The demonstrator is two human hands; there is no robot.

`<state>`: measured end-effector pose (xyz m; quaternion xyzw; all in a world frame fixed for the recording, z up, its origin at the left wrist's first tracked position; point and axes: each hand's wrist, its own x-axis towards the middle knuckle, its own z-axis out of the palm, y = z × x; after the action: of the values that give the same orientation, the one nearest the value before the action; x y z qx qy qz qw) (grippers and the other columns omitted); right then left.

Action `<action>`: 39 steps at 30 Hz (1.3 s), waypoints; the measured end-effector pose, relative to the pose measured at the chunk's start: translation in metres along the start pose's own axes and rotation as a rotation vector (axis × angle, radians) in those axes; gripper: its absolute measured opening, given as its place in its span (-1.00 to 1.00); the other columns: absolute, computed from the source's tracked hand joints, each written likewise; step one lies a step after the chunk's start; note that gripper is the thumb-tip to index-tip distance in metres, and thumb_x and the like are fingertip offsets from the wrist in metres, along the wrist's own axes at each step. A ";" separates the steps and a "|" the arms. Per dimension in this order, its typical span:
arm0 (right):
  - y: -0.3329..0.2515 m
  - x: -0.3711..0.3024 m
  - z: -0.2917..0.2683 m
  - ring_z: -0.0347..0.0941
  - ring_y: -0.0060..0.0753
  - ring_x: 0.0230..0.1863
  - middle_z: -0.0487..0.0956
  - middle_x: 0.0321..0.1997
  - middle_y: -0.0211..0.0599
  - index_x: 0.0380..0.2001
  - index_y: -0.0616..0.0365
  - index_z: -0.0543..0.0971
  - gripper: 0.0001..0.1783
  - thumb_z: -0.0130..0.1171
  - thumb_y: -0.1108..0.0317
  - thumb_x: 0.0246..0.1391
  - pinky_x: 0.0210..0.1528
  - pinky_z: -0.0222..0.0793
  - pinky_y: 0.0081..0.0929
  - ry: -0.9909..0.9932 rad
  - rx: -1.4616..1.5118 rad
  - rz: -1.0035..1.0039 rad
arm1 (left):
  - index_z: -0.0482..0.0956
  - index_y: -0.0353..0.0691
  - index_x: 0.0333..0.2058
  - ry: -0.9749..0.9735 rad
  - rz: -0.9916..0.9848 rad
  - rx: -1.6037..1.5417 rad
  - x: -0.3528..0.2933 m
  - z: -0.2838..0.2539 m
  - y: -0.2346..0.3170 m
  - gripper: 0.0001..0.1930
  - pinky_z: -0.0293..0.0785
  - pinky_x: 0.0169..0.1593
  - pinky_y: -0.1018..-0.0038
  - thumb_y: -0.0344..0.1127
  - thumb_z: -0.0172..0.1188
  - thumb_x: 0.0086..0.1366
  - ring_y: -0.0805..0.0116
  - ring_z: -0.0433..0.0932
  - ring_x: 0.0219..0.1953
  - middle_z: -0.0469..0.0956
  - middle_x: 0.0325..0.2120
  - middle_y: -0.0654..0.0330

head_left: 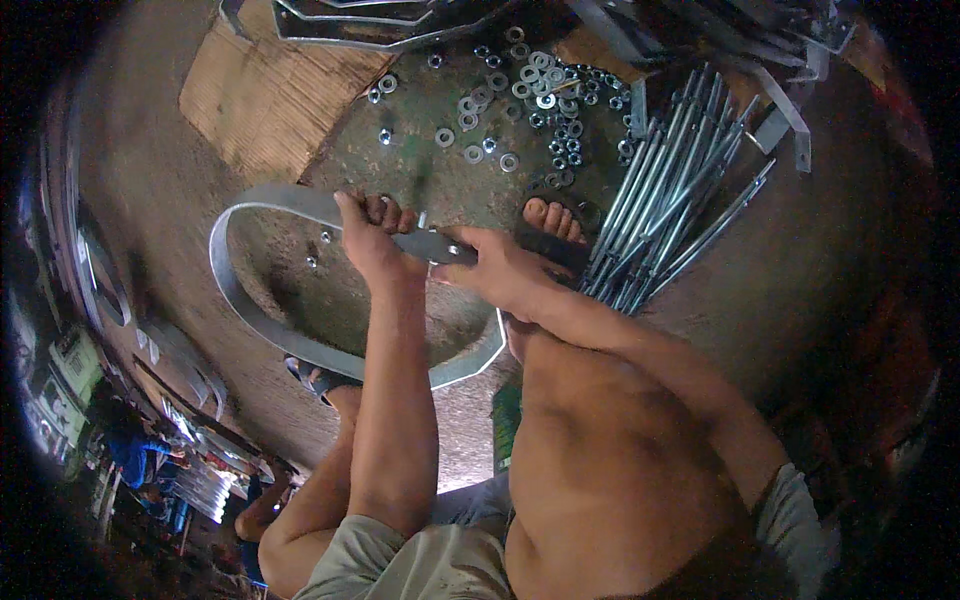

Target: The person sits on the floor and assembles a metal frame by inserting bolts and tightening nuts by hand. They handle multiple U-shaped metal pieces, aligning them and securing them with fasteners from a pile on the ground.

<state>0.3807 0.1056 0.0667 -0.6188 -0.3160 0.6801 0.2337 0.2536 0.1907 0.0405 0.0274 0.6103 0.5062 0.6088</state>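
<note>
A large hoop of flat grey metal strap [232, 278] is held up over the floor, its lower right part bent at an angle. My left hand [378, 238] is closed around the strap near its upper end, the thumb laid along the top. Beside it, my right hand [495, 265] grips the end of the strap between thumb and fingers. A short bolt-like piece [422, 220] sticks up from the strap between the hands, and a shiny fastener [455, 250] shows at the right fingers. What lies under the right fingers is hidden.
Loose washers [473, 154] and nuts [386, 136] are scattered ahead. Metal rods [660, 185] lie bundled at right, near my foot [553, 220]. Cardboard [270, 90] and bent metal straps [390, 42] are at the far side. Another person [130, 455] is at lower left.
</note>
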 end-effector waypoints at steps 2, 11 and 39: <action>0.009 -0.001 0.002 0.58 -0.17 -0.20 0.63 -0.23 0.06 -0.12 0.30 0.57 -0.46 0.42 0.07 -0.01 -0.08 0.41 -0.24 0.054 0.001 -0.022 | 0.34 -0.03 -0.35 -0.002 0.019 0.016 -0.006 0.000 -0.006 -0.69 0.09 -0.52 0.51 0.03 0.03 0.49 0.53 0.10 -0.60 0.12 -0.62 0.41; 0.008 -0.013 -0.012 0.60 -0.12 -0.10 0.65 -0.15 0.10 0.06 0.23 0.55 -0.40 0.41 0.14 -0.01 0.03 0.41 -0.28 0.044 0.013 -0.146 | 0.35 -0.02 -0.37 -0.169 -0.025 -0.003 -0.006 0.000 -0.006 -0.69 0.11 -0.53 0.52 0.02 0.03 0.49 0.54 0.10 -0.62 0.13 -0.61 0.41; 0.017 0.010 -0.006 0.47 -0.43 -0.05 0.61 -0.04 -0.32 0.18 0.23 0.49 -0.39 0.35 0.28 0.06 0.04 0.38 -0.41 -0.056 0.164 0.021 | 0.51 -0.22 -0.13 -0.128 0.332 0.762 0.023 -0.060 -0.005 -0.62 0.42 -0.11 0.24 0.02 0.13 0.41 0.13 0.50 -0.20 0.50 -0.31 0.13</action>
<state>0.3866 0.1018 0.0475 -0.5816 -0.2590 0.7232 0.2676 0.2045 0.1674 0.0055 0.3799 0.7021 0.3330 0.5018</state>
